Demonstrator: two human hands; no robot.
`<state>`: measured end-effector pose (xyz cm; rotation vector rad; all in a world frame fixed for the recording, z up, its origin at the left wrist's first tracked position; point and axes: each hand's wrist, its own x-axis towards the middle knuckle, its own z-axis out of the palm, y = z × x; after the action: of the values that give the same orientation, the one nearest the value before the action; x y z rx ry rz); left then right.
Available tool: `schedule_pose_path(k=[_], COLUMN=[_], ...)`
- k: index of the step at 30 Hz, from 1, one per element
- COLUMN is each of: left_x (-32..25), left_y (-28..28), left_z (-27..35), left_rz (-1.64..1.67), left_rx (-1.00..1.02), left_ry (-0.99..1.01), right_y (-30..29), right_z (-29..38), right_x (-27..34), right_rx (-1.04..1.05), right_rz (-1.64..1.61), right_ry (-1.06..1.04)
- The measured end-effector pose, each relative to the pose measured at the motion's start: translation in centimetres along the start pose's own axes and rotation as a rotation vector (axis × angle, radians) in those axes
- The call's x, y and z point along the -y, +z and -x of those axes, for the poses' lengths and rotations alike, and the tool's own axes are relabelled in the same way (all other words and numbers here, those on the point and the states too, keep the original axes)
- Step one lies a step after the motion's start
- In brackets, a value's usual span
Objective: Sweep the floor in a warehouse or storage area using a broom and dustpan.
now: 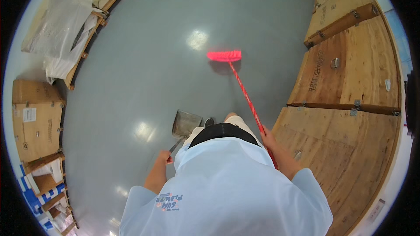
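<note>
In my right hand point(269, 139) I grip the red-and-white striped handle point(246, 97) of a push broom. Its bright pink-red bristle head point(224, 55) is out ahead of me, over the floor, with a shadow just beneath it. Whether the bristles touch the floor I cannot tell. My left hand point(165, 157) is closed around the thin dark handle point(176, 145) of a long-handled dustpan. The grey, scuffed pan point(186, 123) is beside my left foot, its opening facing forward. What lies in the pan is too faint to make out.
Large wooden crates point(331, 72) with metal latches line the right side, close to my right arm. On the left stand a wooden crate point(39, 131), a pallet point(86, 47) and a plastic-wrapped load point(60, 26). Glossy grey floor point(147, 55) runs between the rows.
</note>
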<state>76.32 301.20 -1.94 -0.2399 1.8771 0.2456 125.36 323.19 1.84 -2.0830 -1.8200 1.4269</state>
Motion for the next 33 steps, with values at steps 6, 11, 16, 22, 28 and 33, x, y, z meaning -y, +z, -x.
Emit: schedule_pose_path(k=[6, 11, 16, 22, 28, 33], left_x=[-4.0, -9.7, -14.8, -20.6, -28.4, -36.8], left_y=[0.4, 1.4, 3.7, 7.1, 10.4, 11.8], left_z=[-0.6, 1.2, 5.1, 7.6, 10.4, 8.5], left_rz=[0.180, 0.142, 0.257, 0.492, 0.612, 0.641], left_rx=[0.057, 0.045, -0.015, -0.034, -0.065, 0.047], left_ry=[-0.112, -0.073, -0.049, 0.002, 0.133, 0.172], right_y=[-0.3, -4.4, -8.6, -15.2, -15.5, -20.0], right_z=[2.2, -6.4, -19.2, -27.7, -32.8, -33.2], right_x=[-8.7, -3.9, 2.5, 15.6, 17.0, 19.2], right_rx=[0.080, 0.029, 0.002, 0.172, 0.206, 0.181], right_rz=[-0.175, 0.164, 0.182, 0.070, -0.124, -0.152], right_ry=[0.238, 0.115, -0.122, 0.033, 0.007, -0.054])
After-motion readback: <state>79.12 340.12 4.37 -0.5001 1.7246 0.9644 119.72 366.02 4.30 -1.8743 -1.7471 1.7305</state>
